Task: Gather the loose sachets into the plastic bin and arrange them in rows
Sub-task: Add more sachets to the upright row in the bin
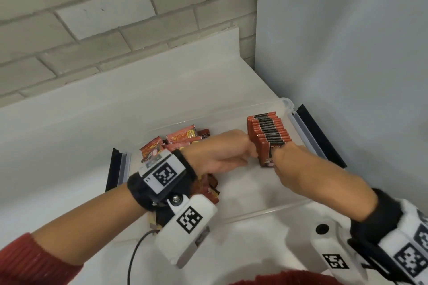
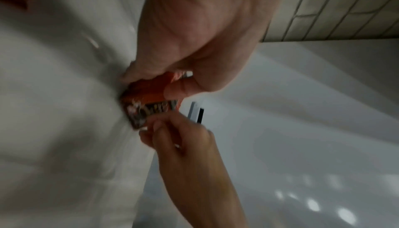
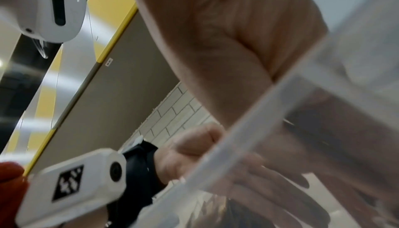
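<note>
Red sachet row (image 1: 268,136) upright in clear bin (image 1: 287,105) | my left hand (image 1: 222,152) and right hand (image 1: 289,164) grips pinch its front sachet (image 2: 149,105) | loose sachets (image 1: 178,140) left end

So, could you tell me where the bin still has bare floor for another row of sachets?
Bare floor lies in the plastic bin between the loose pile and the standing row, nearest the front wall. Both hands crowd the row's front end.
</note>
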